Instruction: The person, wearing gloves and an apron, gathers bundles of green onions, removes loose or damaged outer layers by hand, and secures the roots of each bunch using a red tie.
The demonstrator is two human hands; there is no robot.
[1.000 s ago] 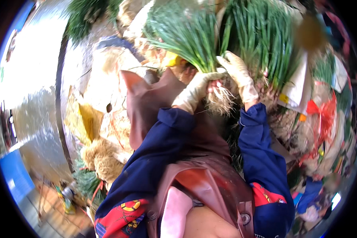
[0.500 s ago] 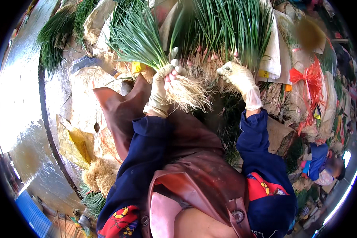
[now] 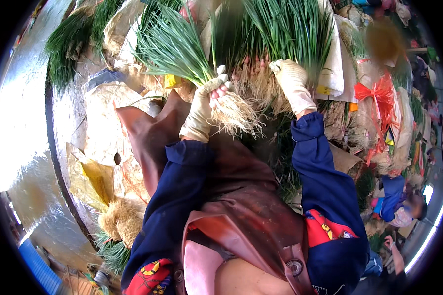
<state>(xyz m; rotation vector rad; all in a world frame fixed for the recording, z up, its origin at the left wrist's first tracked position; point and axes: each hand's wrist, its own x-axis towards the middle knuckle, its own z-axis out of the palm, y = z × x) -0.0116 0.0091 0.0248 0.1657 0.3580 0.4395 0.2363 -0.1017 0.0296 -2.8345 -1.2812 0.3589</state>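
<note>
My left hand (image 3: 204, 105), in a pale glove, is closed round a bunch of spring onions (image 3: 182, 49). Its green leaves fan up and away to the left, while pink bulbs and a shaggy tuft of pale roots stick out below the fingers on the right. My right hand (image 3: 290, 81), gloved too, reaches to the bulb end of a large heap of spring onions (image 3: 290, 29). Its fingers are bent in among the stems, and whatever lies between them is hidden. Pink bulbs and hanging roots of the heap show between my two hands.
A brown apron (image 3: 236, 182) covers my lap. Wrapped bundles tied with red plastic ribbon (image 3: 379, 98) stand to the right, where a person (image 3: 396, 201) sits. More spring onions (image 3: 69, 44) lie at the far left beside a wet, shiny floor (image 3: 24, 123). A yellowish sack (image 3: 91, 177) lies nearer.
My right hand has moved up and slightly left, further into the heap's stems. The left hand with its bunch has shifted slightly right.
</note>
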